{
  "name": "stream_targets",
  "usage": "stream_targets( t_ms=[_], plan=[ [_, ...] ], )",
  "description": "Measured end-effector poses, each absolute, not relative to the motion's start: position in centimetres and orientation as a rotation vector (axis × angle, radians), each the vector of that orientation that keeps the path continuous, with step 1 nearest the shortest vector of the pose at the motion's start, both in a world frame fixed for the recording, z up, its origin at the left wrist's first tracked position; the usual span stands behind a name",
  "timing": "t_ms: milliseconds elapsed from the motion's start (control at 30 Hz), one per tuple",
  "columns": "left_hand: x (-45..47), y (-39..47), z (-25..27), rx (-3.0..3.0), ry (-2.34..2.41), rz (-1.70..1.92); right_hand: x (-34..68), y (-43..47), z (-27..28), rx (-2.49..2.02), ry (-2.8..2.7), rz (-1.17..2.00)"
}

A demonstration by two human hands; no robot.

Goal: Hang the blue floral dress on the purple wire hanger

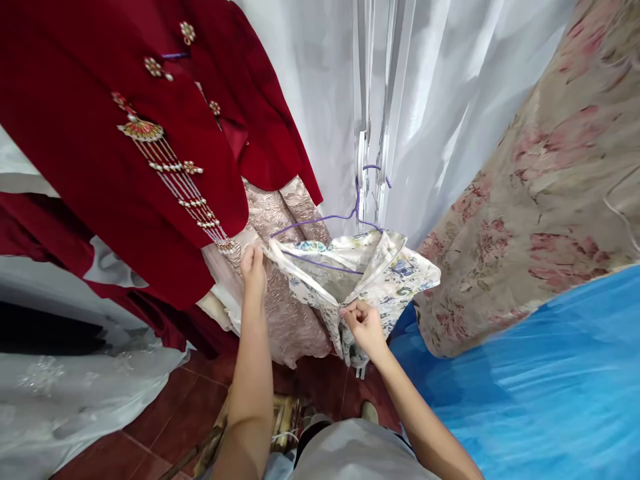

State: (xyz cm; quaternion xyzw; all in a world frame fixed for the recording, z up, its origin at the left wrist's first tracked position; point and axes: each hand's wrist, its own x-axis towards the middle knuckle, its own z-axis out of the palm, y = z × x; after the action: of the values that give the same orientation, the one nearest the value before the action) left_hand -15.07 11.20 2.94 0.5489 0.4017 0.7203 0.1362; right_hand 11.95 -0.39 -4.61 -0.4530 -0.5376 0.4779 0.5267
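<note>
A white garment with a blue and green floral print hangs on a purple wire hanger in front of me. The hanger's hook is up by a white vertical rail. My left hand pinches the garment's shoulder edge on the left side. Lower down, my right hand has its fingers closed on the front edge, at the bottom of the V-shaped neckline. The neckline gapes between my hands, and the hanger's lower bar shows inside it. The fingertips of both hands are partly hidden.
A red velvet jacket with a beaded brooch hangs at left over a pink shiny skirt. A beige floral dress and blue fabric fill the right. White curtains hang behind. Red tiles cover the floor.
</note>
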Motion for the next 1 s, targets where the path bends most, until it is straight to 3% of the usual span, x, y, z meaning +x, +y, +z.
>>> stream_targets(
  t_ms=[100,200,300,433,633,800,1000],
  plan=[
    [-13.3,8.1,-2.5,1.306,1.277,2.082,12.7,-0.4,-6.8,-1.155,-1.294,1.12],
    [-10.5,4.6,-5.7,1.286,1.409,1.854,14.0,-0.9,-8.3,-1.292,-1.33,0.982],
    [-7.1,1.8,-5.6,1.593,1.365,1.486,14.6,-2.4,-8.1,-1.306,-1.452,0.857],
    [-3.0,0.8,-2.8,1.897,1.087,1.025,14.2,-4.9,-6.3,-1.146,-1.676,1.163],
    [-1.4,0.1,-4.2,1.634,0.503,0.483,17.3,-6.8,-2.3,-1.168,-1.555,1.343],
    [-2.5,-2.0,-7.1,1.642,0.462,0.233,24.0,-7.9,2.4,-1.265,-1.613,0.948],
    [-5.0,-1.4,-2.8,1.858,0.669,0.36,28.5,-1.9,5.7,-1.275,-1.407,0.445]
  ],
)
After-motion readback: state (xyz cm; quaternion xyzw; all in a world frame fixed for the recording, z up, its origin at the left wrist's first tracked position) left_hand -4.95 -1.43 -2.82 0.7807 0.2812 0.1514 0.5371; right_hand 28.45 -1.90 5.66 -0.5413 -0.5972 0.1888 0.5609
